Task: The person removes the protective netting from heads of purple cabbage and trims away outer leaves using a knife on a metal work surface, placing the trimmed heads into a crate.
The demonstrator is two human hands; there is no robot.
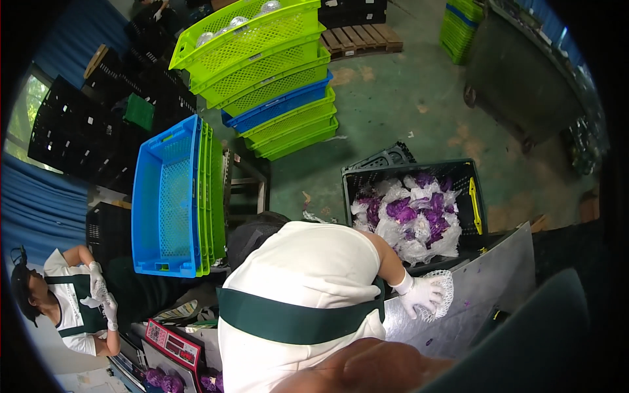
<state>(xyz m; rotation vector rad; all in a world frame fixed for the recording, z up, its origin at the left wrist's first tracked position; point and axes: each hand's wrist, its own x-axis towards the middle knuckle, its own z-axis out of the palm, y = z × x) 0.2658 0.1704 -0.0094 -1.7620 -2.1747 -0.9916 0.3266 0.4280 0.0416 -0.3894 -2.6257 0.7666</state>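
Both my hands are out of view. Close before me, a co-worker in a white shirt (304,265) with a dark green apron band (304,317) bends forward. That person's white-gloved hand (417,294) is at a white foam net sleeve (442,297) above a sheet-metal work surface (501,275). Beyond it stands a black crate (351,196) filled with purple cabbage leaves (405,211) and crumpled white netting (417,240). A blurred patch of bare skin (363,366), apparently an arm, crosses the bottom edge.
Stacked green crates (275,69) hold foil- or film-wrapped round items (239,21) on top. Nearer is a blue crate (172,172) on green ones. At left, another gloved person (73,304) stands by a red-framed digital scale (174,344) and purple cabbages (172,383). A wheeled bin (526,73) is far right.
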